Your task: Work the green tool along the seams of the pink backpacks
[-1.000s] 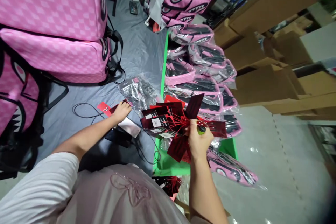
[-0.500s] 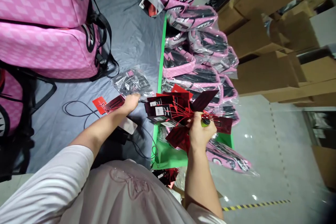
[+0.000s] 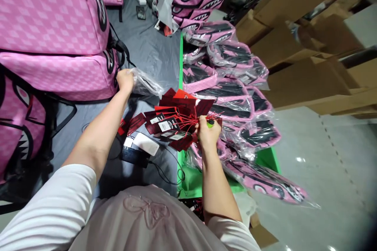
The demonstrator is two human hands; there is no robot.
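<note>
My left hand (image 3: 126, 80) is closed on the edge of a clear plastic bag (image 3: 147, 82), lifting it off the grey cloth beside a pink backpack (image 3: 59, 72). My right hand (image 3: 208, 132) is wrapped round the red strings of a bunch of red and black hang tags (image 3: 172, 117). A small green and black object (image 3: 210, 123) pokes out of the same fist; its kind is hidden. The tags fan out to the left, some with white barcode labels. One dark red tag (image 3: 136, 123) lies on the cloth, left of the bunch.
To the right, bagged pink backpacks (image 3: 232, 90) fill a green bin (image 3: 180, 59). A white charger (image 3: 145, 144), a black box (image 3: 135, 157) and cables lie near my body. A phone (image 3: 140, 12) rests farther back. Cardboard boxes (image 3: 306, 78) stand at right.
My left hand has moved left and back, and the plastic bag is now raised in it. My right hand has shifted left with the hang tags.
</note>
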